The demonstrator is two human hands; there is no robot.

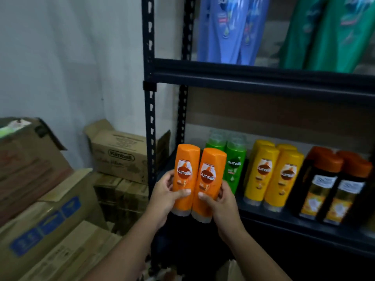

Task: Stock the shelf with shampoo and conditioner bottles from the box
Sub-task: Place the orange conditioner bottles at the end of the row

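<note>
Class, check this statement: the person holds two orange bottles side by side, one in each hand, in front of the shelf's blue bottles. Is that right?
Not quite. In the head view the two orange bottles are held before the green bottles; the blue ones stand a shelf higher.

the word "sunsilk" reads in white on the left orange bottle [185, 175] and the right orange bottle [209, 179] at the frame's centre, and on the green bottle [235, 167] just right of them. the yellow bottles [284, 175] carry the same logo, blurred. "kimball" stands on the cardboard box [119, 157] at centre left.
</note>
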